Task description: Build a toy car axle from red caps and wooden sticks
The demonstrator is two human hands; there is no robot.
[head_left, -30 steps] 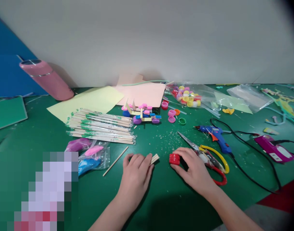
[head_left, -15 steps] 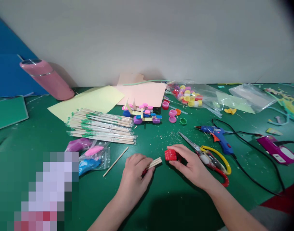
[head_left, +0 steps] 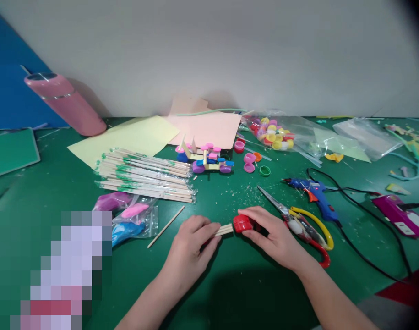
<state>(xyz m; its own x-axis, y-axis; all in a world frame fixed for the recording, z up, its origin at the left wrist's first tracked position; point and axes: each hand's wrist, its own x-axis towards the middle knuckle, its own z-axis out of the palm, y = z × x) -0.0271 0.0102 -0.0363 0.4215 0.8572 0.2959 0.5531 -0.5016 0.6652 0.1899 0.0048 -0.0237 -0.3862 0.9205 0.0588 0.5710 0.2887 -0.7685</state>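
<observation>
A few short wooden sticks point(head_left: 225, 230), lying side by side, are pinched in my closed left hand point(head_left: 194, 240); their cut ends point right. My right hand point(head_left: 271, 234) is closed on a small, shiny red lump point(head_left: 242, 223) whose exact kind I cannot make out. Its left side is very close to the stick ends; whether they touch is unclear. One loose wooden stick point(head_left: 166, 227) lies left of my left hand. Just beyond my right hand are scissors point(head_left: 300, 222) with yellow and red handles.
Wrapped chopsticks point(head_left: 144, 176) and bagged clay point(head_left: 135, 213) lie left. Behind stand small stick-built cars point(head_left: 212, 164) beside bottle caps point(head_left: 249, 160). A blue glue gun point(head_left: 312, 195) with a black cord is right; a pink bottle point(head_left: 67, 103) leans on the wall.
The stick ends and the red lump have come closer together. The lump has turned slightly in my right hand. The camera view has shifted a little.
</observation>
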